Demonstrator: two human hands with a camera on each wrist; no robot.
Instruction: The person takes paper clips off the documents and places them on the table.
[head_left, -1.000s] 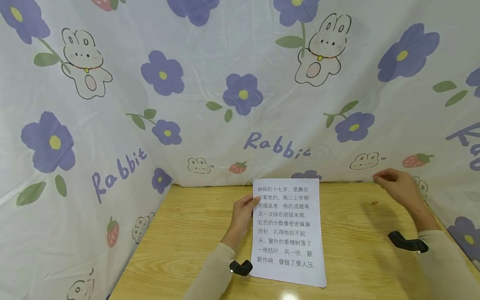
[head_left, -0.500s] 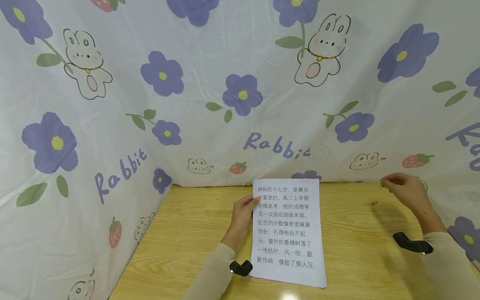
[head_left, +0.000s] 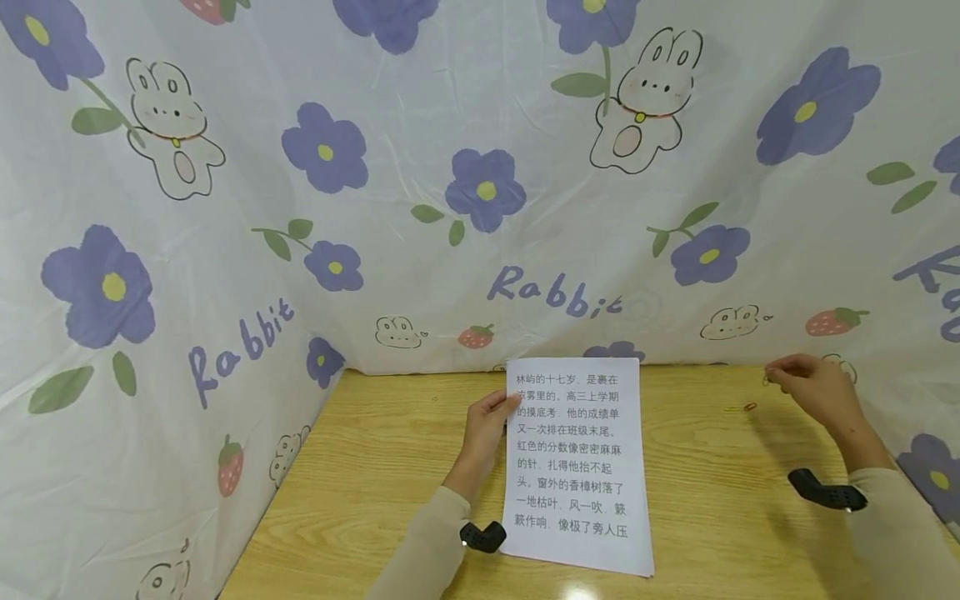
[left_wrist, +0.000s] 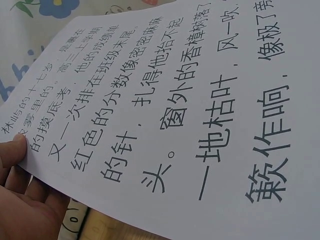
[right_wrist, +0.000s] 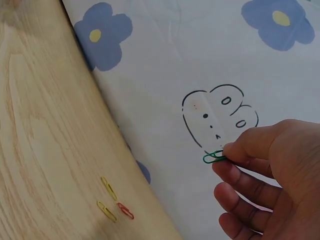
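Note:
A white sheet of paper (head_left: 573,467) with large printed Chinese text stands out in the middle of the head view. My left hand (head_left: 486,429) grips its left edge, thumb (left_wrist: 14,151) over the printed face and the other fingers behind. Over at the right, my right hand (head_left: 813,392) is raised above the table and pinches a green paper clip (right_wrist: 215,157) between thumb and forefinger; the clip's far end is hidden by the fingertips. Below that hand a red paper clip (right_wrist: 125,210) lies on the wood beside two yellow paper clips (right_wrist: 106,211).
The wooden table (head_left: 375,467) reaches back to a white curtain (head_left: 420,275) printed with rabbits, flowers and strawberries. It hangs behind and along both sides. Black camera mounts sit on both wrists, one of them the right wrist mount (head_left: 827,490).
My right hand has moved a little to the right and down, the paper clip showing more clearly at its fingertips. The left hand and the paper have stayed where they were.

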